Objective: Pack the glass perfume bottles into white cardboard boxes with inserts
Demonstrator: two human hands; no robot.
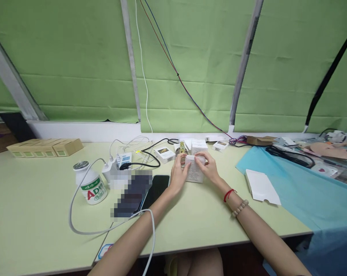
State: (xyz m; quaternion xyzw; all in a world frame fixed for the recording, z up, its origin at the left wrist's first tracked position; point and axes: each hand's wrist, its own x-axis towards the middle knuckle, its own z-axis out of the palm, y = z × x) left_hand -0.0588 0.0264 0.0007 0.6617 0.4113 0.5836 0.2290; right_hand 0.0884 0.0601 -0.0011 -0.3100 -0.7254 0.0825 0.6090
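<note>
Both hands hold a small white box (194, 171) with printed text, standing on the pale green table (32, 214). My left hand (178, 175) grips its left side and my right hand (208, 166) grips its right side and top, fingers curled round it. A small gold-topped bottle (181, 147) stands just behind the box. My right wrist wears a red string and a bead bracelet.
A white AD bottle (90, 184), a power strip with cables (120, 163), a dark phone (156, 188), several small white boxes (165, 153) and tan cartons (45, 147) lie around. A flat white card (262, 187) rests on blue cloth (314, 199) at the right.
</note>
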